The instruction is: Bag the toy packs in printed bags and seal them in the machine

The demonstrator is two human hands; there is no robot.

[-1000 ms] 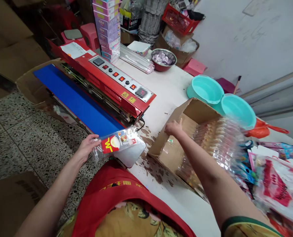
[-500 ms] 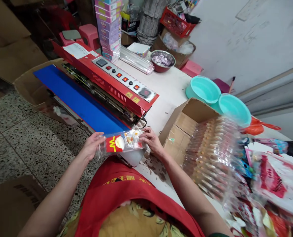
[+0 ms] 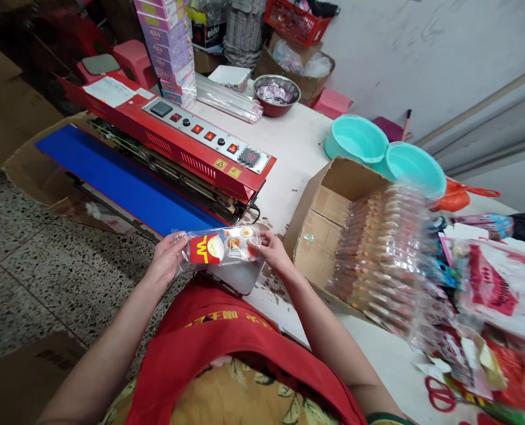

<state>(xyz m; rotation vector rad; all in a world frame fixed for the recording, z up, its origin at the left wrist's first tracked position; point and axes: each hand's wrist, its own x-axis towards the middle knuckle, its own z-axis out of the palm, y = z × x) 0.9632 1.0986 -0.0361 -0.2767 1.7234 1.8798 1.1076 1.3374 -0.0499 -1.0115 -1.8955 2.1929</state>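
My left hand [image 3: 169, 258] grips one end of a long, clear plastic pouch with small colourful pieces inside [image 3: 221, 247], the fingers closed on its film; my right hand [image 3: 271, 251] pinches the opposite end between thumb and fingertips. The pouch lies roughly level between the hands, above the flat grey metal plate [image 3: 240, 275] at the near end of the red sealing machine with a silver control panel [image 3: 173, 139]. Inside the pouch, a red piece with a yellow zigzag mark and a round white-and-cream shape lie toward my left hand, and a small egg shape toward my right.

The blue conveyor belt [image 3: 124, 182] runs along the near side of the machine, its closer end just beyond the pouch. To the right of my right hand, the open brown cardboard box [image 3: 318, 248] stands on the white tabletop [image 3: 289, 139], packed along its right side with a row of filled clear pouches [image 3: 377, 260]; its left part shows bare cardboard. Behind the box are two round turquoise plastic basins [image 3: 357, 140], side by side. Farther back stand a metal bowl of small purplish packets [image 3: 276, 94], a bundle of clear plastic film [image 3: 227, 99] and a tall stack of pink and purple boxes [image 3: 167, 50]. Red-handled scissors [image 3: 440, 394] lie at the lower right.
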